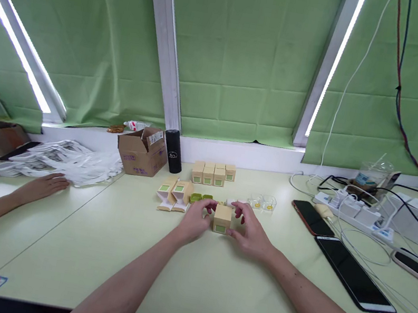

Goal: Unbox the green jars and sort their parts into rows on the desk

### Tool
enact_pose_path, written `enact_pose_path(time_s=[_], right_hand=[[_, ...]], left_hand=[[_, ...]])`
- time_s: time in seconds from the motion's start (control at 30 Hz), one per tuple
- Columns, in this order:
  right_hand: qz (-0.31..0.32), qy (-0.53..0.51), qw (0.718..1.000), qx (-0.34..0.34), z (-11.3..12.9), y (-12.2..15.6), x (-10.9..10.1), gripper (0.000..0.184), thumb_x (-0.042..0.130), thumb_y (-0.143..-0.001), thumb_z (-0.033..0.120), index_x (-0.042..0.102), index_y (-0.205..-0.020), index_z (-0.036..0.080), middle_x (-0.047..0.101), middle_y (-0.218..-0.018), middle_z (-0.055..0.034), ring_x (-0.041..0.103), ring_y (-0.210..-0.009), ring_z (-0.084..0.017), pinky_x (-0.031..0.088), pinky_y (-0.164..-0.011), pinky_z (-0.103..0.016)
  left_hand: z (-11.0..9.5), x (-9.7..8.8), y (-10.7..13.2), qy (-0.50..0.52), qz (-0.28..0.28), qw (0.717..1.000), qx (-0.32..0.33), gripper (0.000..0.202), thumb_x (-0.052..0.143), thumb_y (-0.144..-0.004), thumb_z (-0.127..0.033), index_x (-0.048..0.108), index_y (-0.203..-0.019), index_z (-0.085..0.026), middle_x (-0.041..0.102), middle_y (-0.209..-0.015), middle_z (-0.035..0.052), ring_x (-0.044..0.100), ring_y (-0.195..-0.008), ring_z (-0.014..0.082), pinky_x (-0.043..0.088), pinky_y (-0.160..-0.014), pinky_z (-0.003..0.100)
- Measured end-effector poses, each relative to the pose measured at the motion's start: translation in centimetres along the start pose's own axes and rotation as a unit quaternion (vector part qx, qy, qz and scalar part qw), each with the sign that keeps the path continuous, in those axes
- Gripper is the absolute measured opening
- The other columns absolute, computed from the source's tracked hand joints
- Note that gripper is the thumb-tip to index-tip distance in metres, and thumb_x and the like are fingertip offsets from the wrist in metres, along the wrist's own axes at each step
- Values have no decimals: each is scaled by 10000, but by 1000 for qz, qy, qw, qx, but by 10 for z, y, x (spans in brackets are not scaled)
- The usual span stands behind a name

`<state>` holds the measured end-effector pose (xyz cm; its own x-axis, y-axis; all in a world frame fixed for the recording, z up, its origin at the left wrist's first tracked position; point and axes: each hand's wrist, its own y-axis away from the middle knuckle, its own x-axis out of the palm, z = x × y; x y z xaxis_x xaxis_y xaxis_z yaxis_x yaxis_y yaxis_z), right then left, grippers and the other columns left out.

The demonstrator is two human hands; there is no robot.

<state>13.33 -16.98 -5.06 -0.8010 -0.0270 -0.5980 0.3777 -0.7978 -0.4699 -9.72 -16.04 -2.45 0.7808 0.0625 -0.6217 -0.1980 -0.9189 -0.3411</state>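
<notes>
While our left hand [195, 221] and right hand [251, 232] flank it, we have one small cardboard box [223, 215] standing upright on the table [187, 286], green label facing us. Left fingers: curled, thumb and forefinger parted, just beside the box. Right fingers: parted too, thumb at the box's lower right edge; we can't tell whether either hand actually presses on it. Just left, we see two opened cartons [182, 190] and green pieces [207, 197]; to the right, clear containers [269, 204] with something yellow inside. Behind, four matching boxes [208, 173] stand in a row. Farther back left, we get a black cylinder [173, 151] beside a larger open carton [137, 154]. Far left, a co-worker's hand [42, 188] lies at a white pile [72, 161], contents unclear to us. Right side: two phones, red-edged [313, 218] and white-edged [353, 272], near a power strip [355, 214] with cables.
</notes>
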Motion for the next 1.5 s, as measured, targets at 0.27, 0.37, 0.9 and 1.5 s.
enact_pose_path(time_s=[0.27, 0.37, 0.9, 1.5], right_hand=[[20, 22, 999, 17, -4, -3, -5, 530, 615, -888, 271, 408, -1376, 277, 582, -1014, -32, 585, -842, -213, 513, -721, -354], [-11, 13, 1000, 24, -9, -4, -5, 396, 510, -882, 180, 424, -1256, 279, 527, -855, 27, 546, -721, -181, 458, -669, -318], [-64, -32, 996, 48, -10, -4, -9, 464, 505, -843, 145, 441, -1277, 298, 740, -1137, -35, 660, -698, -166, 522, -649, -314], [2, -162, 984, 70, -5, -5, 7, 663, 628, -877, 252, 344, -1472, 320, 600, -1362, -88, 604, -1054, -221, 561, -892, -427]], left_hand=[[-1, 1, 0, 19, -15, 1000, -6, 467, 507, -731, -6, 708, -1113, -186, 772, -1012, 45, 699, -928, 193, 557, -928, 337], [-2, 0, 0, 10, -31, 999, -26, 392, 499, -746, -23, 698, -1039, -190, 751, -866, 23, 702, -895, 202, 551, -916, 349], [-9, -1, 4, 0, -35, 998, -60, 302, 496, -778, -74, 632, -1009, -214, 747, -687, -20, 725, -754, 216, 533, -841, 374], [-5, -1, 4, -7, -56, 998, -5, 560, 493, -676, 23, 616, -1172, -206, 676, -1180, 94, 623, -1172, 245, 452, -1096, 438]])
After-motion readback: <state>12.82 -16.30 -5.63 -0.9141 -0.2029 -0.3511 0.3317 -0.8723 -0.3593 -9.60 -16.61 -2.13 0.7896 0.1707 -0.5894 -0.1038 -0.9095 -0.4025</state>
